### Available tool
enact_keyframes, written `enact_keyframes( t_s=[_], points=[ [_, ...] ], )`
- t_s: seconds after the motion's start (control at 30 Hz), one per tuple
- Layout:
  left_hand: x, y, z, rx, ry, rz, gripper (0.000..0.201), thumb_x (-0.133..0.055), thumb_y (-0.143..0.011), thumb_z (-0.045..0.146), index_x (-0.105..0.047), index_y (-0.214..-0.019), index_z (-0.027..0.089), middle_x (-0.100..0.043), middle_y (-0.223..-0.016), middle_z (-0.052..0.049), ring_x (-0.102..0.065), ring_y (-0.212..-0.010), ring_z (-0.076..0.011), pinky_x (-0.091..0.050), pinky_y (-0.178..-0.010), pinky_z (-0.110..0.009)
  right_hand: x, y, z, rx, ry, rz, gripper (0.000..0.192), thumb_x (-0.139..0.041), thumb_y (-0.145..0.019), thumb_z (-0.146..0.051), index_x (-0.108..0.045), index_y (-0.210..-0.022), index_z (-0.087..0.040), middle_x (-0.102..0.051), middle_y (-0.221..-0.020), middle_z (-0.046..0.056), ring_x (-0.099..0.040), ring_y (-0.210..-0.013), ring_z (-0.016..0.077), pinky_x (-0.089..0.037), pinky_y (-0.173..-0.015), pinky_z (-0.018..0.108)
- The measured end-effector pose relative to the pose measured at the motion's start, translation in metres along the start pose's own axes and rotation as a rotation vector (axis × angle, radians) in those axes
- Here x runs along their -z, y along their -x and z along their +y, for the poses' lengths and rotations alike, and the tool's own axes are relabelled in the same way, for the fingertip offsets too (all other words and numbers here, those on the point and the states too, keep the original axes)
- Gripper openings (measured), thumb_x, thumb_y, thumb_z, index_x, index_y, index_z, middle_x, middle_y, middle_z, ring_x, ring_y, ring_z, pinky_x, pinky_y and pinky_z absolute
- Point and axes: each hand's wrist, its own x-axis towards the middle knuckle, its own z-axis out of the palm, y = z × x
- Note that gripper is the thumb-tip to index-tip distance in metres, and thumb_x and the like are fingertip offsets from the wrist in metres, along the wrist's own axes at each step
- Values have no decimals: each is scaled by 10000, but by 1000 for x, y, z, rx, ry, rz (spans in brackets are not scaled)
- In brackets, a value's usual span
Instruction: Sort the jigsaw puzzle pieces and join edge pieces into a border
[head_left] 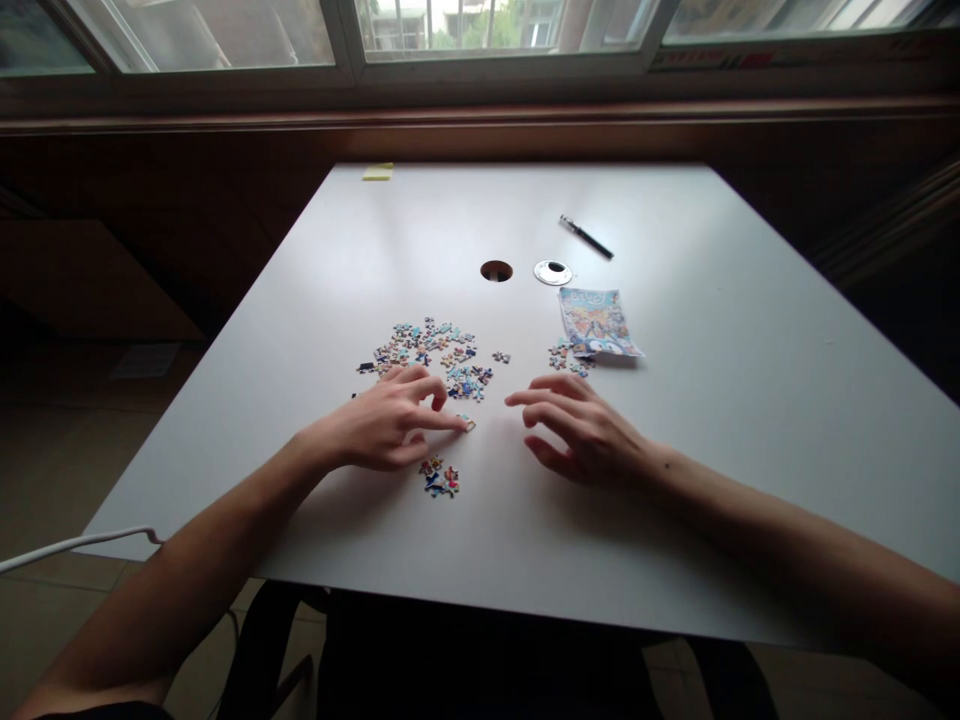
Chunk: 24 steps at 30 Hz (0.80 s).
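Observation:
My left hand [397, 418] is over the table, its index finger stretched out and touching a jigsaw puzzle piece [470, 424]. Its other fingers are bent and apart. Just beyond it spreads a loose pile of jigsaw pieces [420, 343], partly hidden by the hand. Nearer to me lies a small cluster of pieces [441, 480]. To the right, my right hand [574, 425] hovers low or rests on the table with fingers apart, holding nothing. A few pieces [561, 354] lie beyond it, beside a colourful printed picture sheet [600, 322]. One small piece [502, 357] sits between the groups.
On the white table [750, 400] are a black pen [586, 237], a round cable hole [496, 271], its silver ring cover [553, 272] and a yellow sticky note [378, 172]. A white cable [82, 541] crosses the left front edge. Windows stand behind.

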Motion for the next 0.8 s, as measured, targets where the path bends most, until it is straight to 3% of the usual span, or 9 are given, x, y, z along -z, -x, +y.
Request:
enact_keyframes(
  t_s=[0.1,0.2,0.37,0.47,0.57,0.8],
  points=[
    [-10,-6,9,-46,-33,27,569,-603,-789,146,-599,-1319,354,-576,-1138,-68,-467,-1096,-271,-391,-972,-436,-2,-2,-13,114,-56,-124,153,-564,-913,-221,-571,-1065,-206,-643,-1327,96,-525,-1191,271,-452,-960,435],
    [-9,-4,7,-58,-40,122,530,-586,-752,107,-642,-1235,318,-608,-1088,-63,-499,-1051,-255,-400,-920,-413,-2,-3,-19,134,-42,-173,149,-556,-924,-227,-588,-1066,-196,-636,-1344,94,-526,-1195,259,-451,-959,427],
    [15,15,-19,43,-46,247,302,-562,-728,72,-700,-908,271,-648,-939,-23,-553,-944,-218,-388,-885,-402,1,0,-4,20,97,-71,85,-573,-899,-206,-619,-970,-212,-729,-1141,56,-581,-1053,242,-446,-880,399],
    [28,25,-34,117,-19,194,248,-587,-762,112,-711,-905,273,-650,-985,-21,-553,-982,-214,-399,-915,-384,2,3,13,-195,315,43,89,-557,-906,-210,-619,-843,-205,-744,-892,56,-595,-939,250,-412,-820,389],
    [32,28,-40,145,21,113,168,-613,-801,180,-719,-896,270,-642,-995,-27,-545,-1016,-214,-387,-969,-378,0,5,25,-367,478,94,161,-537,-917,-245,-612,-783,-197,-725,-823,67,-588,-887,259,-375,-798,392],
    [28,28,-36,152,77,31,95,-621,-849,222,-699,-890,257,-643,-982,-26,-543,-1031,-204,-344,-1029,-370,-2,5,22,-388,513,125,130,-555,-898,-271,-604,-804,-196,-745,-901,64,-589,-932,273,-350,-823,402]
  ],
)
